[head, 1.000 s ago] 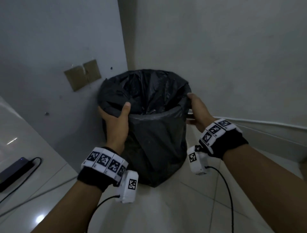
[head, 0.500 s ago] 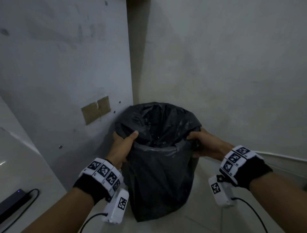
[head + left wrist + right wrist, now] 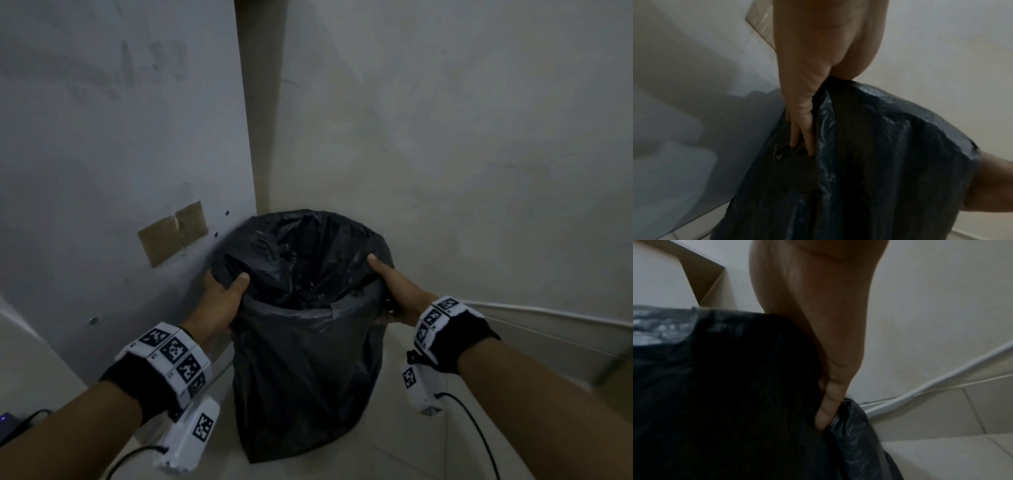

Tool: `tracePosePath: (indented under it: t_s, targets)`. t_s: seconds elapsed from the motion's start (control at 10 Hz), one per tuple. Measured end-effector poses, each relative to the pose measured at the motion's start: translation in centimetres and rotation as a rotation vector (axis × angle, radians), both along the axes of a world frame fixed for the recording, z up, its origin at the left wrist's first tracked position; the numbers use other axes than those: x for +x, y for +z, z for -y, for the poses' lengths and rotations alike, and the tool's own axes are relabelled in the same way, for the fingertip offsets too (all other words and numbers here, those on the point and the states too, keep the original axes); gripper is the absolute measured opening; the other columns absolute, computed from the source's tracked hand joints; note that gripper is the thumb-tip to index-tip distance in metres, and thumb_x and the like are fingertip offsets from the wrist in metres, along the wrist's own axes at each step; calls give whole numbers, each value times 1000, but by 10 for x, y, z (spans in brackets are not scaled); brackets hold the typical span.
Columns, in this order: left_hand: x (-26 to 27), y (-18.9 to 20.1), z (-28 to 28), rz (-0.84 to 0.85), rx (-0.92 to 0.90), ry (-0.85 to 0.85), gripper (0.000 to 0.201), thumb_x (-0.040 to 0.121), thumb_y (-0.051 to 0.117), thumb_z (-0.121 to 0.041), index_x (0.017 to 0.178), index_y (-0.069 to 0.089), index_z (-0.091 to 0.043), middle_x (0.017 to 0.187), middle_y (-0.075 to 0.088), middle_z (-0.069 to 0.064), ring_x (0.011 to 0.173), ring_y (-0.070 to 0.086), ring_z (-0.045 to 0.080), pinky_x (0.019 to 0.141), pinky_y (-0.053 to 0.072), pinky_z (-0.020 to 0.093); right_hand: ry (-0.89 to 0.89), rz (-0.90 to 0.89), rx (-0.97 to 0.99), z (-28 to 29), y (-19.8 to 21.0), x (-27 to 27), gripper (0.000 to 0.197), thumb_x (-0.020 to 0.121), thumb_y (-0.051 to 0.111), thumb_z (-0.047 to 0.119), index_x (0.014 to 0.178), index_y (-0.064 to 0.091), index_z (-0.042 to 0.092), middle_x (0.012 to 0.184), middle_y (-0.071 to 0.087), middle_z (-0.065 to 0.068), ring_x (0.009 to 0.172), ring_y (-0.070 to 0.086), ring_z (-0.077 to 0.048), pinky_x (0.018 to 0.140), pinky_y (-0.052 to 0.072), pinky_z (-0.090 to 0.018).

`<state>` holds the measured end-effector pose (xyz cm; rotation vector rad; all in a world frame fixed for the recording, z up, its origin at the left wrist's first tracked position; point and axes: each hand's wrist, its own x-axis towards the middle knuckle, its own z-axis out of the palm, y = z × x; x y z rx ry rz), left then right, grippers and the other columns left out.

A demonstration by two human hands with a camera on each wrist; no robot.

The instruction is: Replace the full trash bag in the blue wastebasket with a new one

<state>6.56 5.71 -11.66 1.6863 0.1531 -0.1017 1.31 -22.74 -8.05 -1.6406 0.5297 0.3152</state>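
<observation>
A black trash bag [image 3: 305, 359] is sitting in the far corner of the floor [image 3: 387, 455], draped down over the wastebasket and hiding it. The left hand [image 3: 219, 305] is gripping the bag's left rim, thumb hooked inside and fingers [image 3: 801, 129] pressing the outside. The right hand [image 3: 397, 291] is gripping the right rim likewise.

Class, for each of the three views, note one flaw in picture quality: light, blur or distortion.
Head: dim, and the wide lens bends the walls. Left wrist: soft focus, with glints on the bag and a blurred left hand. Right wrist: the bag's side is almost black, the right hand blurred.
</observation>
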Motion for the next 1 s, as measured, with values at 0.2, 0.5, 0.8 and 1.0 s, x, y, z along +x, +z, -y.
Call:
tracePosePath:
  t_s: [0.2, 0.5, 0.8, 1.0]
  targets:
    - [-16, -6, 9, -196, -163, 15, 78, 86, 59, -54, 148, 17, -35, 140, 44, 1, 118, 54, 37, 73, 56, 58, 50, -19, -91, -2, 1, -8, 66, 82, 46, 73, 128, 50, 26, 110, 64, -2, 91, 68, -34, 74, 60, -46]
    - [10, -3, 12, -125, -336, -59, 66, 95, 50, -45, 151, 22, -25, 148, 42, 8, 121, 54, 32, 68, 60, 39, -179, 12, 39, -21, -14, 22, 67, 84, 49, 69, 123, 54, 16, 118, 63, -12, 97, 66, -35, 69, 61, -47]
    - [19, 9, 13, -226, -205, -73, 78, 89, 47, -63, 152, 18, -28, 146, 43, 3, 121, 53, 36, 84, 53, 51, -155, -52, -41, -13, -12, 24, 74, 78, 47, 77, 123, 53, 18, 113, 63, -8, 96, 65, -34, 65, 60, -41]
    - [-23, 78, 11, -388, -30, -75, 69, 89, 38, -68, 142, 44, -24, 138, 54, 1, 121, 53, 31, 104, 42, 50, -163, -200, -34, -21, 49, -13, 70, 88, 39, 71, 132, 53, 19, 120, 60, -7, 91, 62, -29, 50, 54, -28]
